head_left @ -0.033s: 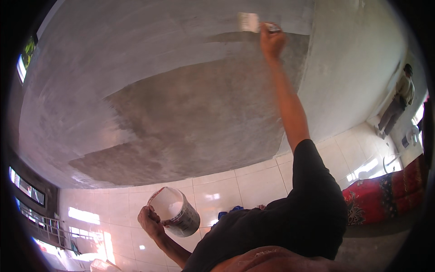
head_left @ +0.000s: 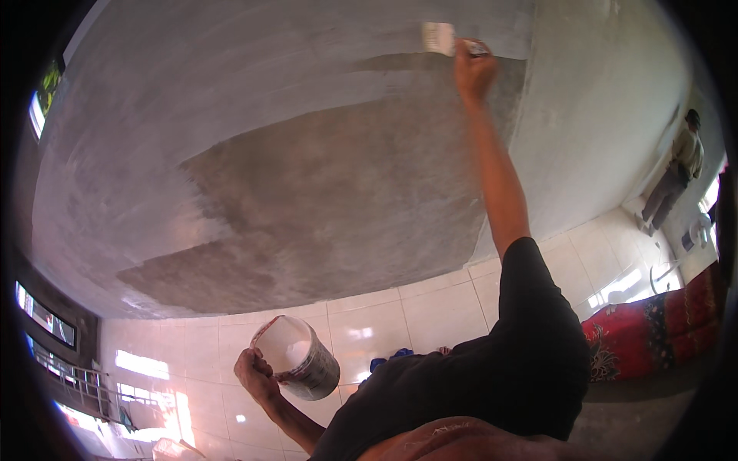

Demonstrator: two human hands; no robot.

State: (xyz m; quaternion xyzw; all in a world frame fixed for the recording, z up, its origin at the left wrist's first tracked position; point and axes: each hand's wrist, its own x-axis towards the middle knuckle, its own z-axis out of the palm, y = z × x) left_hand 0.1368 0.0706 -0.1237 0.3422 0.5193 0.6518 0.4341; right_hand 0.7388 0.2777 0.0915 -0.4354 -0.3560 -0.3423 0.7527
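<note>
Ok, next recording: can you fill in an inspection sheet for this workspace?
Surface: grey wall, darker across a large lower patch; pale tiled floor.
Job's things: wide flat brush at the wall, contact unclear; tilted bucket, pale inside.
Clutter: blue items on the floor, kind unclear; red patterned cloth at right.
Grips: left grip holds the bucket; right grip holds the brush.
Cables: none identifiable for certain.
Surroundings: another person standing at far right; window at left.
</note>
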